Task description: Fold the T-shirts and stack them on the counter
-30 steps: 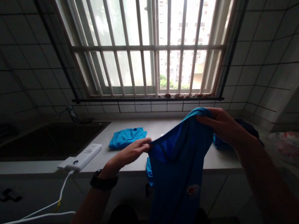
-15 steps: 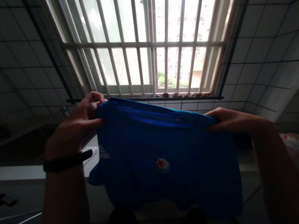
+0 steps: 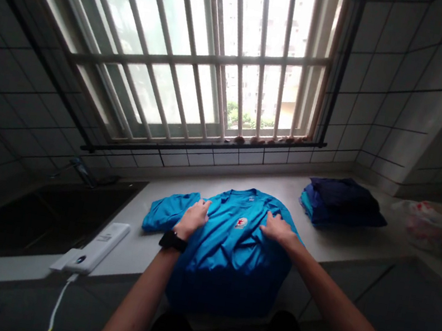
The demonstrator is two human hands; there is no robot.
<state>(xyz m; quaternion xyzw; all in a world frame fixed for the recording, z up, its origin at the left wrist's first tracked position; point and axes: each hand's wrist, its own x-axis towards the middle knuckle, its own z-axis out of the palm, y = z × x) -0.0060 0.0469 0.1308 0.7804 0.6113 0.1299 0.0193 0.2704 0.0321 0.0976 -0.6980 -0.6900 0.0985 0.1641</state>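
One blue shirt (image 3: 228, 248), short-collared at the far end, bearing a white-and-red emblem (image 3: 241, 223) on the chest; laid out on the pale countertop (image 3: 312, 242), its lower part hanging over the front edge, creases running across the middle.

Two bare hands on it. Left hand (image 3: 194, 218): black wristband (image 3: 173, 241); fingers bent, tips on the shirt's left side. Right hand (image 3: 278, 229): fingers bent, tips on the right side, beyond the emblem. Whether either hand pinches the cloth cannot be told.

One folded blue garment (image 3: 166, 211), just left of the shirt, beside the left hand.

One stack of folded clothes (image 3: 344, 203), dark navy on top, lighter blue beneath; right of the shirt, apart from it.

One white device (image 3: 97, 249) with a white cable (image 3: 61, 297), near the dark sink (image 3: 48, 210).

One barred window (image 3: 204, 61) behind.
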